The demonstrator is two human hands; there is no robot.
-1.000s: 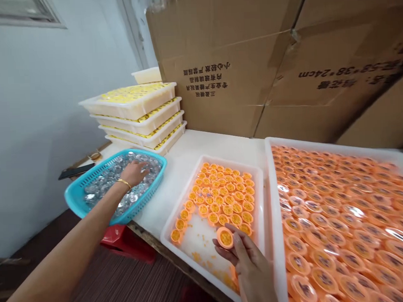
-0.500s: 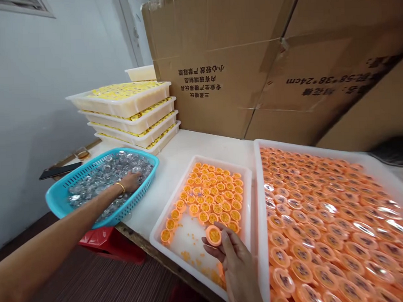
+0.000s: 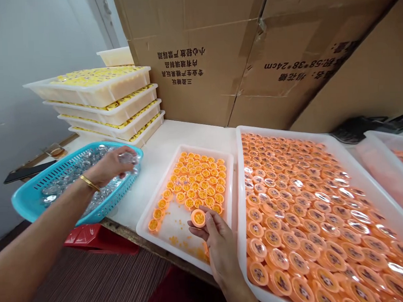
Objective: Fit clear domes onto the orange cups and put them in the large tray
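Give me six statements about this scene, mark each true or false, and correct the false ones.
1. The right hand holds a round orange plastic cup containing yellow bits. True.
2. The left hand is over the oval blue plastic basket. True.
3. That basket is filled with orange cups. False: it holds clear shiny pieces.
4. The left hand is empty. False: its fingers grip at least one clear shiny piece.
5. Rectangular white plastic trays bearing yellow items are stacked behind the basket. True.
6. Printing on the brown cardboard box reads right way up. False: it appears upside down.
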